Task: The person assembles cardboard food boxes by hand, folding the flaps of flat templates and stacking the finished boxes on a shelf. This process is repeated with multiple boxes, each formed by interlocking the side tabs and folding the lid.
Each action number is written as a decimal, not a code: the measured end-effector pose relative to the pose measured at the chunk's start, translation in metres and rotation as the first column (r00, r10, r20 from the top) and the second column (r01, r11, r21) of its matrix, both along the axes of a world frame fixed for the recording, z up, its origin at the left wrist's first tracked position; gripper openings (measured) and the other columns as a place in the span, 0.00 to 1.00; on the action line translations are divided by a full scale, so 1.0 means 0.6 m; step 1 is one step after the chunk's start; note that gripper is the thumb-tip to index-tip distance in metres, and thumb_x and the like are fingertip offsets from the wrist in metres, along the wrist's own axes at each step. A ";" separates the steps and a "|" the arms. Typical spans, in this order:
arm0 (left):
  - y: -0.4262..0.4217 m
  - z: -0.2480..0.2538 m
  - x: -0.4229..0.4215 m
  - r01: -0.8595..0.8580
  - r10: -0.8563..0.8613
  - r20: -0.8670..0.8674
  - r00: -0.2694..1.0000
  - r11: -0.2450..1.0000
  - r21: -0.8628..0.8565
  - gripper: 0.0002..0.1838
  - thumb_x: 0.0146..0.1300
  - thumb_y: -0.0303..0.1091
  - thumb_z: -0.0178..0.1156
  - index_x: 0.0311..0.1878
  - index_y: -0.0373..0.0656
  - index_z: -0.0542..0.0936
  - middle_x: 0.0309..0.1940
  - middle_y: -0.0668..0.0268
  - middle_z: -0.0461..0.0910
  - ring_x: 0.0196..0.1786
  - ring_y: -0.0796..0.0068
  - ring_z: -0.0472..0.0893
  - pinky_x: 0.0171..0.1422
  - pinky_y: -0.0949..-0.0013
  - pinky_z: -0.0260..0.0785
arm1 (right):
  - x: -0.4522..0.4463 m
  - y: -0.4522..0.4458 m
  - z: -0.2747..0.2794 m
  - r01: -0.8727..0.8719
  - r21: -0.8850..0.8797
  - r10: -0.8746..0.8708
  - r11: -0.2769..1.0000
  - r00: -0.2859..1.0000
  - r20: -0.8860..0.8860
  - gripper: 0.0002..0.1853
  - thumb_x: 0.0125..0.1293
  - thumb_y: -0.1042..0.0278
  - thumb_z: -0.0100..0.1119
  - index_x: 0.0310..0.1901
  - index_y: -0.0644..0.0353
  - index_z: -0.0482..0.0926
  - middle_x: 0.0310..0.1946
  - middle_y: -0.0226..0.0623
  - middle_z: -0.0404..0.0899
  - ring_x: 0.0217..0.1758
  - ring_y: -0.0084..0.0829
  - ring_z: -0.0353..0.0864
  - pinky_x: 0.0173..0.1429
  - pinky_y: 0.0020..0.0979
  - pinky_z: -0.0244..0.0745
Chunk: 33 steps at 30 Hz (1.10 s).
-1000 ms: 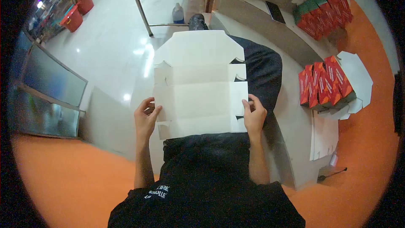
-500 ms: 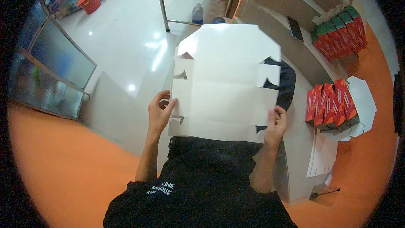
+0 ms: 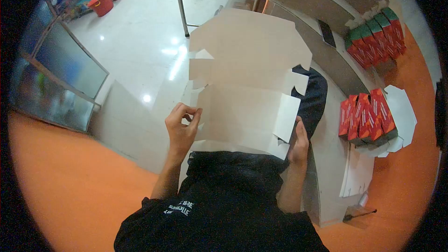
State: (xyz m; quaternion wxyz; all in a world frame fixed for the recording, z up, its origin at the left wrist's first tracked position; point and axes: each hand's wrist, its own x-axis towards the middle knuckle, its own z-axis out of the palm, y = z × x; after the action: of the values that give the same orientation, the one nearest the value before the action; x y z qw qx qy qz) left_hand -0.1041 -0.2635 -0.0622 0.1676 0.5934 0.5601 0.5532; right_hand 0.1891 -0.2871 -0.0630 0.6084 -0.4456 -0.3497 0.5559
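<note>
A die-cut white cardboard sheet (image 3: 242,107) with creases and notched side flaps lies over my lap, its far panel raised. My left hand (image 3: 183,123) pinches the left side flap, thumb and fingers together at its edge. At the lower right edge, my right hand (image 3: 299,144) grips the sheet from the outside; some of its fingers are hidden behind the card. Both side flaps near the hands are bent up from the middle panel.
On the right, a row of red boxes (image 3: 366,116) sits by white card pieces (image 3: 401,112). Farther back are more red and green boxes (image 3: 375,39) and a dark phone (image 3: 326,33). A glass-panelled frame (image 3: 65,72) and red buckets (image 3: 101,3) are left.
Since the earlier frames, the view has swung left and the sheet has gone from nearly flat to bent, with its side flaps folded up. My right hand has moved lower round the edge.
</note>
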 end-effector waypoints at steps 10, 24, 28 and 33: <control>-0.006 0.017 0.029 0.098 -0.098 0.000 0.995 0.995 0.005 0.07 0.51 0.21 0.66 0.25 0.35 0.76 0.21 0.64 0.75 0.24 0.76 0.74 0.28 0.74 0.68 | -0.010 0.018 -0.041 -0.109 -0.078 0.124 0.991 0.966 0.225 0.20 0.58 0.73 0.65 0.52 0.68 0.73 0.43 0.38 0.81 0.44 0.27 0.79 0.51 0.29 0.74; 0.067 -0.035 -0.028 0.640 -0.225 0.753 0.619 0.700 -0.317 0.20 0.54 0.26 0.62 0.50 0.39 0.71 0.49 0.61 0.73 0.55 0.67 0.74 0.57 0.65 0.69 | 0.019 0.034 0.033 -0.246 -0.106 0.267 0.963 0.908 0.324 0.18 0.58 0.73 0.64 0.50 0.64 0.75 0.44 0.32 0.79 0.46 0.23 0.77 0.53 0.29 0.74; 0.066 -0.016 -0.003 0.695 -0.433 0.625 0.649 0.672 -0.256 0.29 0.48 0.31 0.68 0.54 0.35 0.72 0.54 0.58 0.73 0.55 0.67 0.75 0.56 0.65 0.69 | 0.029 0.041 0.022 -0.371 -0.039 0.368 0.928 0.893 0.259 0.20 0.59 0.70 0.65 0.53 0.64 0.75 0.47 0.34 0.79 0.49 0.24 0.76 0.54 0.29 0.73; 0.054 0.020 0.012 0.594 -0.447 0.392 0.804 0.574 -0.564 0.24 0.45 0.33 0.72 0.46 0.32 0.78 0.41 0.61 0.81 0.45 0.70 0.80 0.49 0.65 0.72 | 0.004 0.036 0.025 -0.464 -0.089 0.466 0.882 0.823 0.325 0.18 0.62 0.68 0.62 0.52 0.65 0.75 0.44 0.37 0.80 0.47 0.25 0.77 0.53 0.31 0.73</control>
State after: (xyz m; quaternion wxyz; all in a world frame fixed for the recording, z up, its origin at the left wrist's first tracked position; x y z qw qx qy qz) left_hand -0.0968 -0.2309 -0.0502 0.5794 0.5716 0.4970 0.3008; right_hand 0.1914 -0.2655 -0.0480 0.3847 -0.4370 -0.5446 0.6037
